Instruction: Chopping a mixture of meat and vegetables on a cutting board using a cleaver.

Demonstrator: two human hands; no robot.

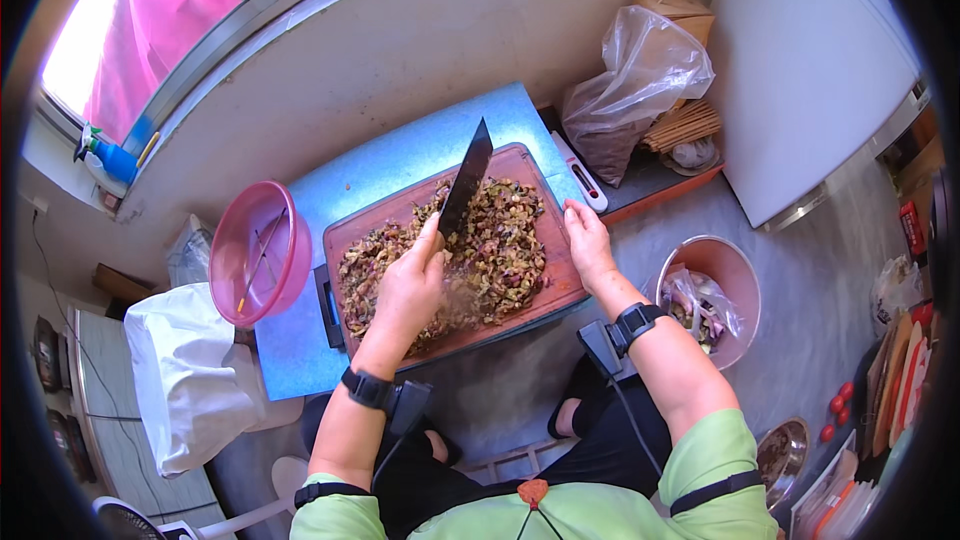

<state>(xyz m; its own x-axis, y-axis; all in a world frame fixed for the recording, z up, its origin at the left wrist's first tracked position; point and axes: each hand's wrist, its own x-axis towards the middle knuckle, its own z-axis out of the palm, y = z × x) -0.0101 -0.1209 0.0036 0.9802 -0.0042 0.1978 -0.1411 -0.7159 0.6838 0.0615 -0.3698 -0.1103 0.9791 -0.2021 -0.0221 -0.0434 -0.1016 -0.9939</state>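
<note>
My left hand [411,277] is closed on the handle of a cleaver [469,180], whose broad dark blade points up and away over a heap of chopped vegetables [499,255]. The heap covers much of a reddish-brown cutting board [559,281], which lies on a blue table [292,367]. At the board's right edge is my right hand [589,244], its thumb and fingers gripping the rim. Some of the chopped pieces beside the left hand look blurred. Fingers of the left hand hide most of the cleaver's handle.
A pink plastic basin [225,262] with thin sticks stands at the table's left. Right of the board lie a white-handled tool [589,184] and a plastic bag [637,75]. A bin [742,292] with scraps stands on the floor. A fan [131,521] is at lower left.
</note>
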